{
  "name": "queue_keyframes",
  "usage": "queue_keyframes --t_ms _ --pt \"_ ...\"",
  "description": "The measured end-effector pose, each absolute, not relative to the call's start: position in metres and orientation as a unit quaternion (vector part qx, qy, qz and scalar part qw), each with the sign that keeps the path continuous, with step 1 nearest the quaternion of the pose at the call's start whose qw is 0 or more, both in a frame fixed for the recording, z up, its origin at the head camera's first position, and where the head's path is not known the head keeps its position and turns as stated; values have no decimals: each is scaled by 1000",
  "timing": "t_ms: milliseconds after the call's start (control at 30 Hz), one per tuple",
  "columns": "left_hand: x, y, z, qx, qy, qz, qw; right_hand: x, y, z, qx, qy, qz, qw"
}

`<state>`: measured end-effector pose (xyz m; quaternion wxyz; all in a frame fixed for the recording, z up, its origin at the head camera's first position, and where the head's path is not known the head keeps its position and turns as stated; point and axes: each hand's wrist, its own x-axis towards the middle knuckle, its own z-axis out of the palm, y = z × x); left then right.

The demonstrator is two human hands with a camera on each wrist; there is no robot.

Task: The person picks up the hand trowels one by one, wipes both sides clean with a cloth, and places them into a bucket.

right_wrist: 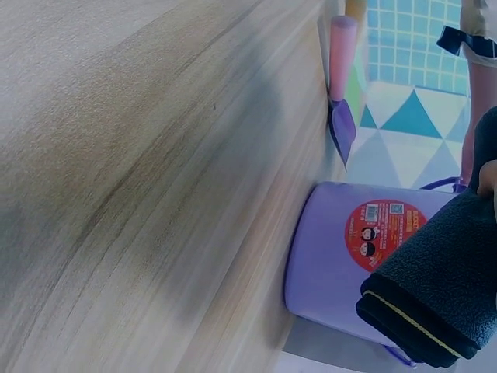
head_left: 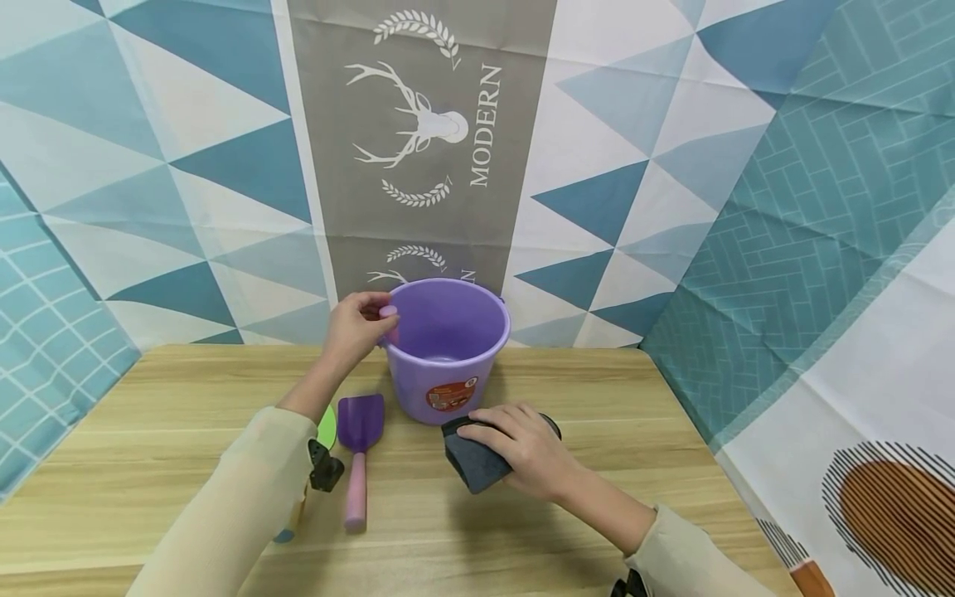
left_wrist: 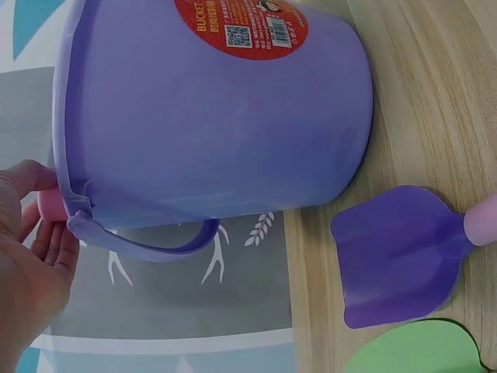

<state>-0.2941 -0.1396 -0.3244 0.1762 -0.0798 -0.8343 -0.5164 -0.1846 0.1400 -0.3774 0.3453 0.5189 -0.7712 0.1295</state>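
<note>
A purple bucket [head_left: 410, 385] with a red-orange label stands upright against the back wall. At its left rim my left hand [head_left: 358, 323] pinches a pink rod-like handle [left_wrist: 53, 205] between thumb and fingers. Whatever lies below that handle is hidden by the bucket wall. My right hand [head_left: 525, 448] grips a folded dark grey-blue towel [right_wrist: 427, 280] with a thin yellow stripe near its edge, just in front of the bucket and above the table.
Left of the bucket lies a purple toy shovel [head_left: 361, 427] with a pink handle. Beside it is a green flat tool [left_wrist: 419, 350], partly covered by my left sleeve. The wooden table [head_left: 597, 390] ends at patterned cloth walls on the back and sides.
</note>
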Motion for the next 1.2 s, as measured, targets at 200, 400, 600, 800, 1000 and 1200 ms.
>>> queue_keyframes --t_ms 200,400,600,800,1000,1200 --pt "-290 -142 -323 -84 -837 -514 167 -184 140 -377 520 -772 125 344" --pt "-288 -143 -324 -89 -838 -512 166 -184 139 -377 521 -769 123 348" --pt "-287 -146 -324 -86 -836 -514 170 -182 139 -376 520 -772 123 343" --pt "-280 -153 -322 -73 -836 -516 168 -183 139 -376 522 -770 119 347" --pt "-271 -160 -322 -66 -835 -520 167 -182 140 -375 522 -771 118 346" --pt "-262 -168 -323 -68 -835 -514 182 -181 141 -371 521 -767 116 357"
